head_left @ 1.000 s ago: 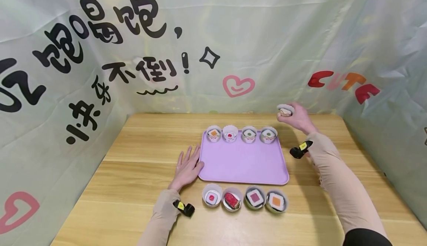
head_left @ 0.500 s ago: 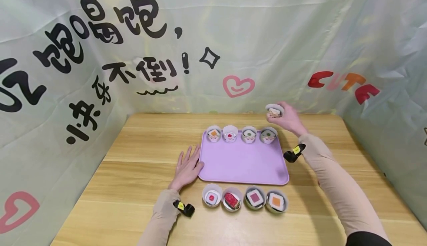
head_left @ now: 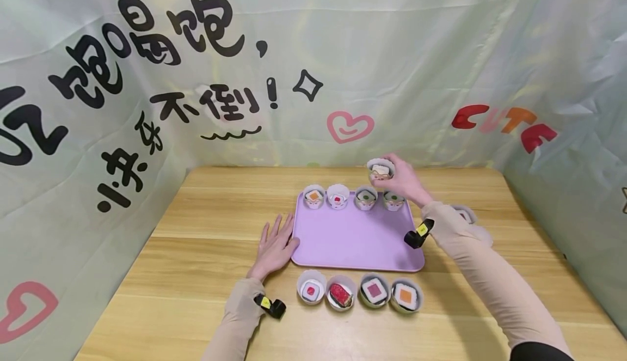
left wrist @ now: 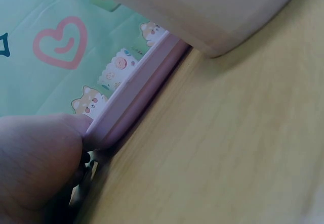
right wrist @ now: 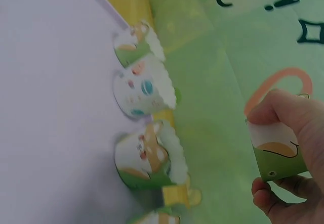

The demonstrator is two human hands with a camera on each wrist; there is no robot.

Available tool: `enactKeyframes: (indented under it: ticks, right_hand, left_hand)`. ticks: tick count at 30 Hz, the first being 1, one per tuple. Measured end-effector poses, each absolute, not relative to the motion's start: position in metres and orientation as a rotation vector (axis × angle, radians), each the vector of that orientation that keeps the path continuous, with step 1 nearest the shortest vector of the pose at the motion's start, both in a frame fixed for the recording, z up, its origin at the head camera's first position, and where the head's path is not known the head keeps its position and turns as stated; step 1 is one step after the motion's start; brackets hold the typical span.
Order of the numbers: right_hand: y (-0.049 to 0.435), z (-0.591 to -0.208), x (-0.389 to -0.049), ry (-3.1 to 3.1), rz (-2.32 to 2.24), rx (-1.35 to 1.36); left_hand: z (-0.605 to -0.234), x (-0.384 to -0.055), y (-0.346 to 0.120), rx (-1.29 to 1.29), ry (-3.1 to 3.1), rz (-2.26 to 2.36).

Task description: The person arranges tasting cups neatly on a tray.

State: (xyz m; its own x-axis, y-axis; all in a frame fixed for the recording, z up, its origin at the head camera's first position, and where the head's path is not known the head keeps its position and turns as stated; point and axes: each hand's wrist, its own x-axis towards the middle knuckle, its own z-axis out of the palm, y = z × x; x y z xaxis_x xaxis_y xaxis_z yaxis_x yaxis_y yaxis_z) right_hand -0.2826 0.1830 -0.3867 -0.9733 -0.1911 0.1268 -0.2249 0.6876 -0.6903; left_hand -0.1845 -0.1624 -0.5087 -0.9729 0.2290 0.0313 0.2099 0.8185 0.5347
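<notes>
In the head view my right hand (head_left: 404, 182) pinches a paper baking cup (head_left: 380, 170) with a white-topped sushi piece inside. It is raised above the far edge of the purple tray (head_left: 355, 241). The right wrist view shows thumb and fingers on the cup's green and white wall (right wrist: 276, 148). Along the tray's far rim stand several similar cups, among them an orange-topped one (head_left: 314, 196) and a red-dotted one (head_left: 338, 196); my right hand partly covers the rightmost cup (head_left: 394, 201). Flat on the table lies my left hand (head_left: 274, 248), its thumb touching the tray's left rim.
Several more sushi cups line up in front of the tray, such as one with a red roll (head_left: 341, 292). At the right, my sleeve partly hides another cup (head_left: 464, 213). A printed cloth (head_left: 274, 148) hangs behind the wooden table (head_left: 206, 208).
My right hand has carried the sushi cup leftward, from beyond the tray's right corner to above its far edge. Cups at the right have come partly into view. My left hand has stayed still.
</notes>
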Motion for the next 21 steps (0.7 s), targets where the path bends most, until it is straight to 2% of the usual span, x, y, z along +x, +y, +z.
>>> enactKeyframes:
  ticks: [21]
  right_hand:
    - [0.126, -0.399, -0.26, -2.79, 1.066, 0.596]
  left_hand:
    - [-0.511, -0.185, -0.162, 0.361, 2.966, 0.872]
